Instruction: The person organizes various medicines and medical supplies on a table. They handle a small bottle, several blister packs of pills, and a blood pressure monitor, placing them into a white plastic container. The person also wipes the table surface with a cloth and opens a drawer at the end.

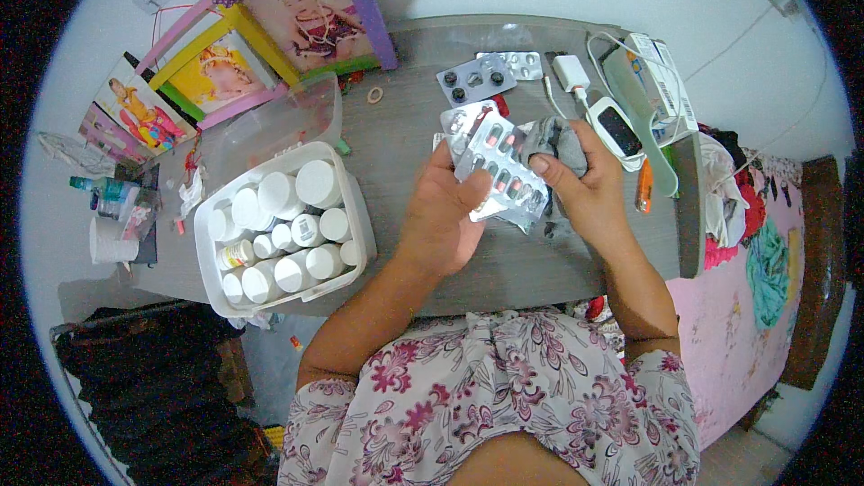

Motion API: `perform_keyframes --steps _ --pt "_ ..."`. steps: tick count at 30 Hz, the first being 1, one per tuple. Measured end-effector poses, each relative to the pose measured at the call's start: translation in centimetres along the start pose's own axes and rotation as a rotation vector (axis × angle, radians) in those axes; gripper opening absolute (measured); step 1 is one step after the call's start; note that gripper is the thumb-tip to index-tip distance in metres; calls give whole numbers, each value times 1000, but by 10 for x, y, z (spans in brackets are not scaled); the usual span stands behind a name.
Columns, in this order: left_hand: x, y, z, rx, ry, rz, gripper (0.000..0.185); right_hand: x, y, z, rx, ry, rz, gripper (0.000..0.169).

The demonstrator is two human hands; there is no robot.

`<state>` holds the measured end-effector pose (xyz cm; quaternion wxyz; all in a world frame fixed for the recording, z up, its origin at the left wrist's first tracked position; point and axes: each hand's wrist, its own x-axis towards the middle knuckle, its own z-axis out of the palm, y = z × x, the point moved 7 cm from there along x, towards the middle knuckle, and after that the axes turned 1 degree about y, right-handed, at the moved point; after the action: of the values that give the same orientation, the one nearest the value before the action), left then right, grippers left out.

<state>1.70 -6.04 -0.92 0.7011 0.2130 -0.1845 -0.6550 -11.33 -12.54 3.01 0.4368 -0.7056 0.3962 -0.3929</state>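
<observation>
My left hand (439,212) grips a blister pack of dark-and-pink capsules (503,172), its thumb pressed on the near side. More silver blister packs (462,123) lie behind that one, partly covered by it. In my right hand (594,192) is a bunched grey cloth (565,142), close to the capsule pack's right edge. Just beyond my hands, a blister pack with dark round tablets (498,79) overlaps a silver blister pack (526,65) on the grey desk (405,148). To the left stands a white plastic tub (363,216) with several white-capped bottles (317,183).
A white charger (572,73), a white device with a dark screen (617,125) and an orange-handled tool (644,185) are at the right. Boxes (658,77) stand behind a pale green holder (658,155). Colourful photo frames (290,67) and a clear plastic container (297,108) are at the back left.
</observation>
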Motion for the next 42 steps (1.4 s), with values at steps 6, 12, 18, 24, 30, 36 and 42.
perform_keyframes --steps 6,12,18,24,30,36,42 --pt "-2 -11 -12 -2 101 -93 48 -6 -6 13 -204 -122 -63 41" --pt "-5 -7 -11 28 101 -66 45 -8 -8 22 -123 -88 -141 47" --pt "-3 -17 -9 16 61 -87 40 -8 -7 15 -180 -53 -54 46" --pt "-9 10 -3 404 109 -7 38 -9 1 10 -39 16 -57 45" --pt "-30 32 8 561 108 230 58 -13 7 -3 133 109 21 43" --pt "-93 117 24 958 95 334 57 -19 4 3 36 8 -20 48" --pt "-122 206 -3 1294 408 452 53 -21 5 9 -41 -65 -72 49"
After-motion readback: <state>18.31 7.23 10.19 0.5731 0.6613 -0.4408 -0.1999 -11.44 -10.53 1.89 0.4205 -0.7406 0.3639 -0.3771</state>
